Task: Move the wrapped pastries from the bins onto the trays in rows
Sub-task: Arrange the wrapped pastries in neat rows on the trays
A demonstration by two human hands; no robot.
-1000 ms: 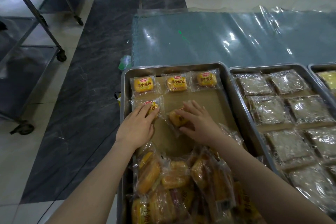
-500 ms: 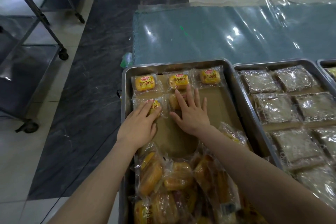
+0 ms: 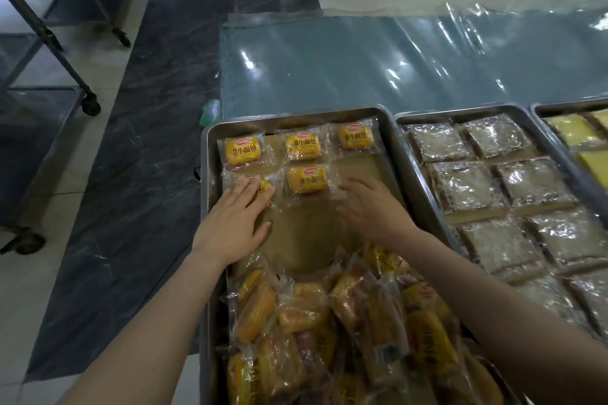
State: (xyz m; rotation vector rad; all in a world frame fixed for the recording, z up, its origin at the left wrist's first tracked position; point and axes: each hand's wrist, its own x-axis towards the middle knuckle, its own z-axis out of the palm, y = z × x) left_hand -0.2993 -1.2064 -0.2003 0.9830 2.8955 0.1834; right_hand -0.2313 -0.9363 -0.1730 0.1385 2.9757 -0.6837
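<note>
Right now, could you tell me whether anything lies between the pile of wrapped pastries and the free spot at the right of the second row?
Nothing visible does: only bare brown liner lies between the pile and the free spot. The right hand, open and empty, is over that stretch, just short of the spot.

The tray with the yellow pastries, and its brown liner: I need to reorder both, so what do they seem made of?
The tray looks like metal, likely stainless steel or aluminium: dull grey sheen, soft reflections, rolled rim. The liner looks like matte brown paper or thin card: it lies flat with no gloss, but which of the two is unclear.
</note>
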